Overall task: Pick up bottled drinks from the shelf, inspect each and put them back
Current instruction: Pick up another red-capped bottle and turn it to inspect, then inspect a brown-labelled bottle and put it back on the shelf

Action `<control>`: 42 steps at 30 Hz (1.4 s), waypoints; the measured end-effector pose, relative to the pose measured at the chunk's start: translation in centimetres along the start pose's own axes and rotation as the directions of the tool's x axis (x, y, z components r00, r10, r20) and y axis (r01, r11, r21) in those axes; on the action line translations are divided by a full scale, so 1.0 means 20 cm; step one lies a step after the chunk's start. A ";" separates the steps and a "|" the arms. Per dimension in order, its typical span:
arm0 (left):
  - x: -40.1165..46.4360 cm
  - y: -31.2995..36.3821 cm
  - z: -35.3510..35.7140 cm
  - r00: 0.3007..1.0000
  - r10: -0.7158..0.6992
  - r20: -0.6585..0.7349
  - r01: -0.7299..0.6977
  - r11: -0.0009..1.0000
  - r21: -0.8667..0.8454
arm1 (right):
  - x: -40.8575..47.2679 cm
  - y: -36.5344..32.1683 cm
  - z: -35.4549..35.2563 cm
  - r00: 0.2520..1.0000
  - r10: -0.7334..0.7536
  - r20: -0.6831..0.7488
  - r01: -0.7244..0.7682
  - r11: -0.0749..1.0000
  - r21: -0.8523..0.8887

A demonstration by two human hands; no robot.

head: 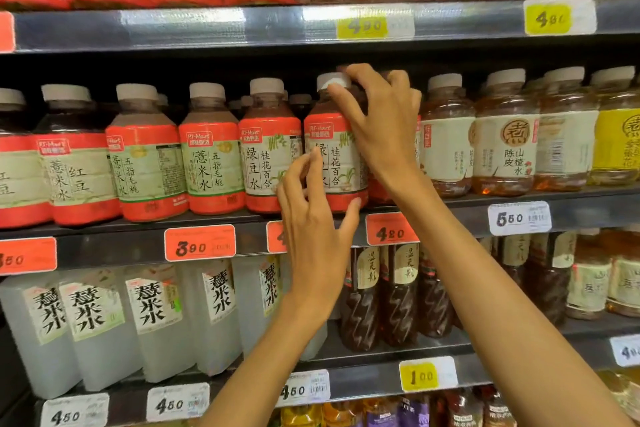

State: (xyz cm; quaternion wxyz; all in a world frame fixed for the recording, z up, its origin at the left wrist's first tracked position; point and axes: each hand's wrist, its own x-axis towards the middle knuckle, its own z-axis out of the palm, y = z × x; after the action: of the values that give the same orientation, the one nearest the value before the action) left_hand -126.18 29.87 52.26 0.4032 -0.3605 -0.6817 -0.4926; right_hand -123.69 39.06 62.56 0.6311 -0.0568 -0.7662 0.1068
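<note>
A red-and-cream labelled bottle (341, 163) with a white cap stands at the front of the middle shelf (450, 211), level with its neighbours. My right hand (381, 128) curls round its neck and shoulder from the right, thumb down the neck and fingers over and behind the cap. My left hand (317, 236) is in front of the bottle's lower half with the fingers loosely spread. Its fingertips touch the label's left side and its thumb lies near the bottom right edge. An identical bottle (268, 163) stands just to the left.
The row continues with more red-labelled bottles (211, 156) on the left and amber drinks with cream labels (505, 146) on the right. Above is another shelf of bottles; below are clear white bottles (152, 315) and dark bottles (398, 298). Price tags (200, 243) line the shelf edges.
</note>
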 end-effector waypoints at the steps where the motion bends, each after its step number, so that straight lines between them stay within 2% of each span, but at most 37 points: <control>1: 0.00 0.01 0.01 1.000 0.001 -0.004 -0.001 1.000 0.019 | 0.00 0.00 0.00 1.000 -0.011 -0.006 0.011 1.000 -0.026; 3: 0.01 0.02 0.01 1.000 -0.019 -0.009 0.019 0.999 0.038 | -0.01 0.01 0.00 0.999 -0.039 -0.011 0.038 0.996 -0.078; 7: 0.02 0.05 0.03 0.999 -0.050 -0.006 0.050 0.991 0.120 | 0.01 0.04 0.01 0.993 -0.055 0.106 0.083 0.956 -0.283; 9: 0.02 0.06 0.04 0.998 -0.066 0.008 0.063 0.984 0.167 | 0.02 0.05 0.01 0.990 -0.042 0.131 0.084 0.940 -0.330; 14: 0.01 0.06 0.03 0.997 -0.066 0.036 0.056 0.976 0.211 | 0.00 0.05 0.01 0.991 -0.053 0.125 0.088 0.952 -0.293; 17: 0.00 0.05 0.01 0.996 -0.061 0.065 0.049 0.983 0.178 | -0.03 0.06 0.01 0.998 -0.068 0.006 0.067 0.961 -0.270; 20: -0.03 0.04 -0.02 0.997 -0.055 0.061 0.048 0.993 0.105 | -0.05 0.10 0.00 0.997 0.030 -0.071 -0.052 0.943 -0.328; 23: -0.05 0.04 -0.03 0.997 -0.049 0.053 0.045 0.996 0.071 | -0.05 0.14 -0.01 0.986 0.164 -0.010 -0.158 0.932 -0.325; 25: -0.06 0.04 -0.03 0.997 -0.049 0.063 0.045 0.997 0.057 | -0.06 0.16 -0.01 0.988 0.154 0.013 -0.142 0.939 -0.314; 29: -0.07 0.03 -0.04 0.994 -0.052 0.095 0.048 0.998 0.051 | -0.08 0.15 -0.07 0.989 0.147 -0.030 -0.150 0.971 -0.184; 33: -0.08 0.02 -0.05 0.986 -0.059 0.155 0.051 0.997 0.058 | -0.16 0.12 -0.16 0.984 0.173 -0.034 -0.164 0.968 0.188; 35: -0.08 0.04 -0.07 0.984 -0.067 0.165 0.061 0.997 0.037 | -0.21 0.11 -0.20 0.987 0.159 -0.031 -0.142 0.940 0.310; 39: -0.12 0.09 -0.10 0.974 -0.020 0.224 0.044 0.993 -0.105 | -0.25 0.08 -0.28 0.981 0.195 -0.003 -0.176 0.891 0.419; 42: -0.15 0.14 -0.14 0.944 -0.031 0.328 0.121 0.959 -0.257 | -0.29 0.05 -0.32 0.985 0.166 -0.037 -0.130 0.875 0.466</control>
State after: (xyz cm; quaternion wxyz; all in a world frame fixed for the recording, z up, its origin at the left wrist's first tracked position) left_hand -121.98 27.55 51.21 0.2141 -0.4612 -0.6768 -0.5324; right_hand -116.25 39.26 57.96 0.6451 0.0326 -0.6876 0.3317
